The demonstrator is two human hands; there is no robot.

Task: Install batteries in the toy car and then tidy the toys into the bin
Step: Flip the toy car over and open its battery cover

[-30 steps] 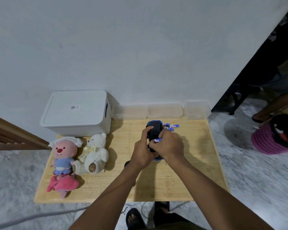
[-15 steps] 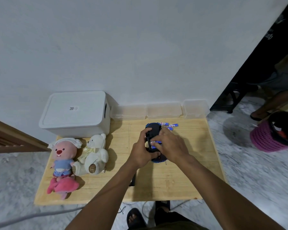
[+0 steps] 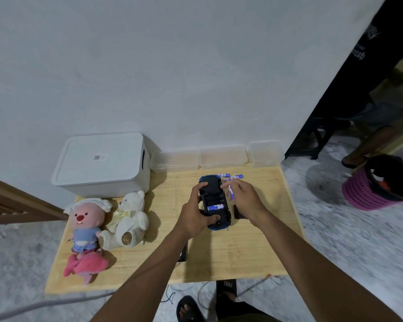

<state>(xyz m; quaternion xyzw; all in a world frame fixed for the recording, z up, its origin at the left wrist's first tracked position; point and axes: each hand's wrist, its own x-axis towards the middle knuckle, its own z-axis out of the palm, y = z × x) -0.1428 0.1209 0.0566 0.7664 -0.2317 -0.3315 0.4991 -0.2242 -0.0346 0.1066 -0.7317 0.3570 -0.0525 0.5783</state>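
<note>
While the plush toys (image 3: 107, 226) lie aside, the left hand (image 3: 193, 219) is clenched round the upturned toy car (image 3: 213, 194) over the table (image 3: 230, 256), one battery (image 3: 215, 207) seated. A second battery (image 3: 231, 194) is pinched in the right hand (image 3: 244, 198); it is judged next to be aligned and pressed into an empty slot.

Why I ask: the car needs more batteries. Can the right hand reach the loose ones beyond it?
Likely yes: the right hand, holding one battery, sits beside the loose batteries, nothing between.

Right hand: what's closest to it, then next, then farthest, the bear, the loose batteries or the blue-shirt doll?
1. Loose batteries, just behind the right hand.
2. Bear, to the left.
3. Blue-shirt doll, farther left.
</note>
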